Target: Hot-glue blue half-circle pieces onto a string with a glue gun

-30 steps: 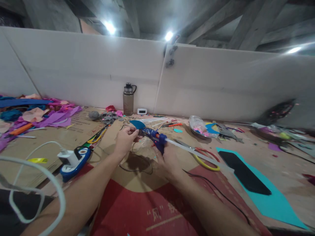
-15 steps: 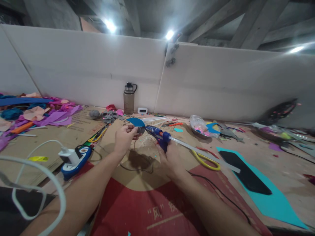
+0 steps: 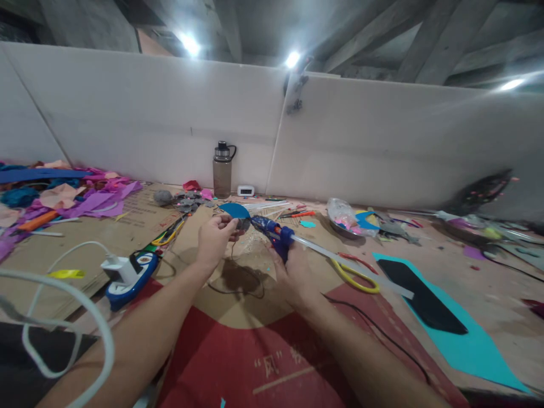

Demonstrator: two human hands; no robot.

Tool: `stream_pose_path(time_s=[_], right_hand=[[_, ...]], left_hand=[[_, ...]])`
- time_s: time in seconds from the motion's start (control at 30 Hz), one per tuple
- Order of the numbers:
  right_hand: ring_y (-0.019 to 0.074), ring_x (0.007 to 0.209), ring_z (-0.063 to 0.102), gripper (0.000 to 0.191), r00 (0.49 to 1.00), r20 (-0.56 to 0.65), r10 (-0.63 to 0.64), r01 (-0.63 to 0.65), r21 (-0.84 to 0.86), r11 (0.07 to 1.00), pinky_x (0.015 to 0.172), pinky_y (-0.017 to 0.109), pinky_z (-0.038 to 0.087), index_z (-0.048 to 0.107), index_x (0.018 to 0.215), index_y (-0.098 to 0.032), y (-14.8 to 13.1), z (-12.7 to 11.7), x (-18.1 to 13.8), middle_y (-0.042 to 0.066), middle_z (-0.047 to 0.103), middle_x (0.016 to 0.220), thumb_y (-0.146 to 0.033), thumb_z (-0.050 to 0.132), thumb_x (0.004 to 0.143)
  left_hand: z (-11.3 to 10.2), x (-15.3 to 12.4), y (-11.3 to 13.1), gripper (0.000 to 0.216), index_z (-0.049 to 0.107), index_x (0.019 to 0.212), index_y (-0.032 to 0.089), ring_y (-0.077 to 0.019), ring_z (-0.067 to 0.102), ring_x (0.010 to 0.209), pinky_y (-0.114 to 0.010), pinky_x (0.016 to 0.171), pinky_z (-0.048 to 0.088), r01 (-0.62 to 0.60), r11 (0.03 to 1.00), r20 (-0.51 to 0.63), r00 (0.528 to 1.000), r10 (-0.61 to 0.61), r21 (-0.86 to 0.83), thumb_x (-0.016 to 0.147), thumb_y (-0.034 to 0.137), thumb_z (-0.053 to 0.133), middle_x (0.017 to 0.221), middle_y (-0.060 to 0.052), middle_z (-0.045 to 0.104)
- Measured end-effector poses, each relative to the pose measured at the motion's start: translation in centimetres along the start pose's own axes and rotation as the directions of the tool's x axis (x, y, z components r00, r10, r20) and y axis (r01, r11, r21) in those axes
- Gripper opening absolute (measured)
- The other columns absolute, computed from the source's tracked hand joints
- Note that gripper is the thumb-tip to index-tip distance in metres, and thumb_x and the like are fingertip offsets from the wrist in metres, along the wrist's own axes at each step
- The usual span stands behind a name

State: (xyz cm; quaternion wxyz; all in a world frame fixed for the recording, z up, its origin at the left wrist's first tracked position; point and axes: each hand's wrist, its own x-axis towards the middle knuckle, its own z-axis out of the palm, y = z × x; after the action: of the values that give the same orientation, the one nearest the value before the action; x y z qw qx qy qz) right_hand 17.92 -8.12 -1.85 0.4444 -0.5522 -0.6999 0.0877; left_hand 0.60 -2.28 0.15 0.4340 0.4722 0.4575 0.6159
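Note:
My left hand (image 3: 217, 238) is closed on a small grey piece (image 3: 243, 225), held between thumb and fingers above the cardboard. A blue leaf-shaped piece (image 3: 235, 211) stands out at the top of that grey piece. In my right hand (image 3: 295, 272) is a blue hot glue gun (image 3: 276, 233), its nozzle pointing left at the edge of the blue and grey pieces. Whether the nozzle touches them I cannot tell. A long clear glue stick (image 3: 352, 265) sticks out of the gun's back.
A power strip (image 3: 131, 283) with a white plug lies left, scissors (image 3: 357, 275) right. A black phone (image 3: 420, 294) rests on turquoise sheet (image 3: 480, 357). Behind stand a bottle (image 3: 222, 173) and a small white clock (image 3: 246, 191). Coloured scraps (image 3: 63, 195) pile up far left; a bowl (image 3: 346, 229) holds bits.
Almost nothing differs. Both hands keep their places with the grey piece and the glue gun; the view has shifted very slightly.

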Motion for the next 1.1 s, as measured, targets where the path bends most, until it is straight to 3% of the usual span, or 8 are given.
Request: stream_pose_path(time_s=[0.6,0.9,1.0,1.1], right_hand=[[0.0279,0.094,0.059,0.037,1.000,-0.016,0.001,0.000,0.034,0.999,0.081,0.043,0.046,0.051,0.114,-0.014,0.0,0.0,0.0,0.017,0.062,0.104,-0.038,0.040,0.087],[0.0285,0.089,0.060,0.036,0.996,-0.039,0.074,-0.070,0.087,0.994,0.077,0.043,0.048,0.053,0.109,-0.014,0.0,0.0,0.0,0.017,0.063,0.098,-0.039,0.044,0.085],[0.0244,0.075,0.062,0.036,0.986,-0.043,0.164,-0.149,0.240,0.959,0.068,0.039,0.050,0.052,0.109,-0.015,0.1,0.0,0.4,0.013,0.065,0.090,-0.038,0.048,0.081],[0.0174,0.048,0.056,0.026,0.964,0.078,0.254,-0.264,0.375,0.889,0.048,0.031,0.048,0.053,0.095,-0.016,0.7,0.1,1.3,0.003,0.063,0.064,-0.037,0.048,0.080]], left_hand=[[-0.1,0.0,0.1,0.028,0.054,0.081,0.013,-0.0210,0.069,0.062,-0.021,0.047,0.050,-0.001,1.000,-0.008,1.000,0.001,-0.006,0.067,0.033,0.068,0.066,-0.006,0.068],[-0.1,0.1,0.2,0.029,0.052,0.080,0.013,-0.0196,0.069,0.061,-0.020,0.048,0.049,0.017,0.998,-0.032,0.999,-0.019,-0.067,0.066,0.032,0.069,0.064,-0.003,0.065],[-0.2,0.3,0.2,0.029,0.052,0.079,0.014,-0.0187,0.068,0.060,-0.020,0.048,0.048,0.032,0.995,-0.037,0.999,-0.035,-0.095,0.066,0.033,0.069,0.063,-0.001,0.063],[-0.3,0.4,0.0,0.030,0.051,0.078,0.015,-0.0181,0.068,0.060,-0.019,0.048,0.046,0.041,0.994,-0.026,0.999,-0.044,-0.101,0.065,0.034,0.069,0.064,-0.001,0.062]])
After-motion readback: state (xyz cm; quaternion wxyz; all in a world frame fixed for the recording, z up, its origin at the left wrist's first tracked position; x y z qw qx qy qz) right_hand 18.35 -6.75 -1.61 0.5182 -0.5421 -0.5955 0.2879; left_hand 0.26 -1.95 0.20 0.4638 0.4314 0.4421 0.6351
